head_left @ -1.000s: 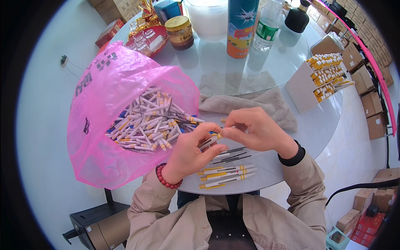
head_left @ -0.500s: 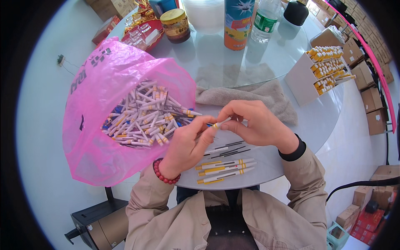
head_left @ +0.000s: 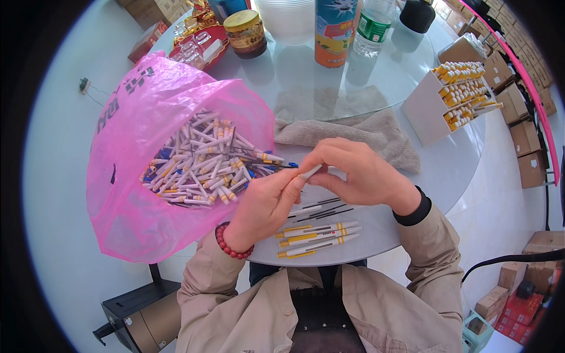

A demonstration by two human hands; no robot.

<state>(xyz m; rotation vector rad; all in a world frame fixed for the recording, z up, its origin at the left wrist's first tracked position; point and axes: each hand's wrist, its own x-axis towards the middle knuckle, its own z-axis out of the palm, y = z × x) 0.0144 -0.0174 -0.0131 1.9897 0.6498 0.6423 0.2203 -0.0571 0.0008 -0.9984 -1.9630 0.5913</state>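
A white pen barrel (head_left: 310, 172) is pinched between both my hands, above the near middle of the table. My left hand (head_left: 265, 200) grips its left end with thumb and fingers and hides most of that part. My right hand (head_left: 365, 176) has its fingertips closed on the tapered right end. Below them lie several thin dark refills (head_left: 326, 213) and three white pens with yellow clips (head_left: 318, 240). Left of my hands, a pink plastic bag (head_left: 126, 206) gapes around a heap of loose white pen parts (head_left: 209, 159) with yellow rings.
A grey towel (head_left: 376, 135) lies just beyond my hands. At the right stands a white tiered box (head_left: 425, 117) filled with yellow-and-white pens. Along the back are a jar (head_left: 245, 36), an orange-and-blue can (head_left: 334, 35), a water bottle (head_left: 372, 29) and stacked clear plastic containers (head_left: 286, 22).
My left fingers have closed further over the barrel, covering its yellow rings. My right hand has shifted slightly left, and its fingers have moved a little on the tapered end.
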